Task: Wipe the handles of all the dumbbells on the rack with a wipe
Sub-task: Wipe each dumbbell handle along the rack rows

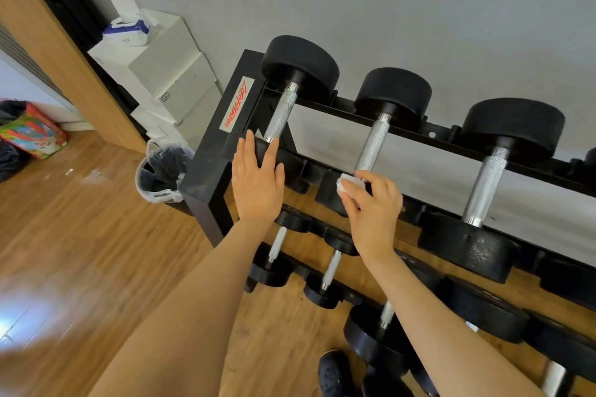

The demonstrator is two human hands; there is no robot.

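A black dumbbell rack [209, 167] holds black dumbbells with knurled silver handles on its top row. My left hand [258, 184] rests flat, fingers straight, on the near head of the leftmost dumbbell, just below its handle [280, 114]. My right hand [374, 206] pinches a folded white wipe [350, 182] against the near end of the second dumbbell's handle [374, 142]. A third dumbbell's handle [485, 184] lies bare to the right. Smaller dumbbells [330, 269] sit on the lower rows.
A bin lined with a bag [161, 174] stands at the rack's left end. Behind it, white boxes [161, 64] carry a pack of wipes [129, 26]. A colourful bag [32, 132] sits on the wooden floor at left. My dark shoe [335, 374] is below the rack.
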